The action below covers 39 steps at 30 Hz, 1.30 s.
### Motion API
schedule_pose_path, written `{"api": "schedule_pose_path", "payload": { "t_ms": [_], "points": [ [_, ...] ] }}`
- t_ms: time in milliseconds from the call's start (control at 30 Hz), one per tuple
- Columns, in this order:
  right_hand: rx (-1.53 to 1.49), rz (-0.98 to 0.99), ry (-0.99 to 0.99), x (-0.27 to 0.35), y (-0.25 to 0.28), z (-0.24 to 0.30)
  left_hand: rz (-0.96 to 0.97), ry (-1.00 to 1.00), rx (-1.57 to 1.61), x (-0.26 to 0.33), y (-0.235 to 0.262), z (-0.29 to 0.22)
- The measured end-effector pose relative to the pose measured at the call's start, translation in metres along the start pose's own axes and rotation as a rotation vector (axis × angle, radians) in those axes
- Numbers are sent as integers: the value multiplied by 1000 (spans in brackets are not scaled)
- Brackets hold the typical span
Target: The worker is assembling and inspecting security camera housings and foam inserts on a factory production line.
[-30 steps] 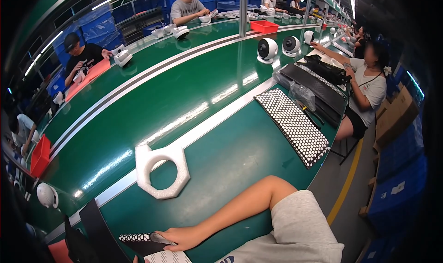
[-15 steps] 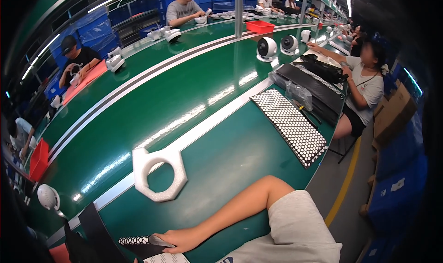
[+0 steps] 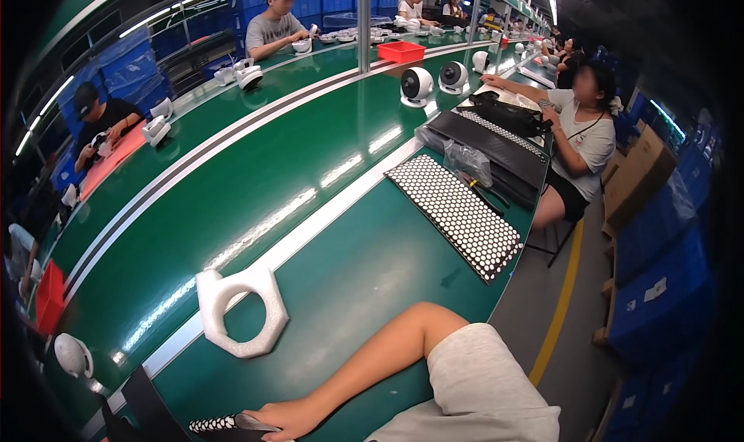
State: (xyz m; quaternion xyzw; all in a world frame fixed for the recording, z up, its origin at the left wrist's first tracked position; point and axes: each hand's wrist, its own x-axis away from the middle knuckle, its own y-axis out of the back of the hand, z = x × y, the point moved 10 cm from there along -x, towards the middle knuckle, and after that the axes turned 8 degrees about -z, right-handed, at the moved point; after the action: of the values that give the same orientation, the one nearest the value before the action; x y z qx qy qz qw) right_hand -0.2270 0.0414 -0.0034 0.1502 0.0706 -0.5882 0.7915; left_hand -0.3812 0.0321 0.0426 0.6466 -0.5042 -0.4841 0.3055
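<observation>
Low in the picture, my right hand (image 3: 288,419) is closed on the edge of a black sheet with white round dots (image 3: 215,424). The sheet's near corner curls up under my fingers, and its lower part runs out of the picture. Beyond the hand, a white foam ring with an angular outline (image 3: 275,310) lies on the green bench (image 3: 341,287), apart from my arm. My left hand does not show.
Another black panel with white dots (image 3: 457,213) lies at the right, beside yellow-handled pliers (image 3: 474,182) and dark sheets. A white round device (image 3: 74,355) stands far left. Co-workers sit around the line; one person (image 3: 581,124) is close at the right.
The whole view has shifted, so the scene sits further left. A white printed paper beside my right hand has gone out of view. The hand keeps its hold on the dotted sheet.
</observation>
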Motion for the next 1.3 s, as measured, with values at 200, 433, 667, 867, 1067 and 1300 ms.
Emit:
{"api": "schedule_pose_path", "payload": {
  "t_ms": [200, 433, 667, 867, 1067, 1300],
  "points": [
    [25, 52, -52, 4, -6, -15, 52, 62, 6, 4, -3, 0],
    [3, -16, -19, 3, 4, -2, 36, 113, 100, 2, -7, 5],
    [133, 94, -213, 6, 2, -9, 15, 118, 112, 2, -20, 28],
    [3, 58, -131, 4, 3, 5, 32, 114, 51, 2, -13, 25],
    [12, 59, -179, 1, 5, 6, 37, 99, 60, -1, -16, 26],
    [64, 93, -285, 3, 2, 2, -42, 77, 73, 1, -8, 31]
  ]
}}
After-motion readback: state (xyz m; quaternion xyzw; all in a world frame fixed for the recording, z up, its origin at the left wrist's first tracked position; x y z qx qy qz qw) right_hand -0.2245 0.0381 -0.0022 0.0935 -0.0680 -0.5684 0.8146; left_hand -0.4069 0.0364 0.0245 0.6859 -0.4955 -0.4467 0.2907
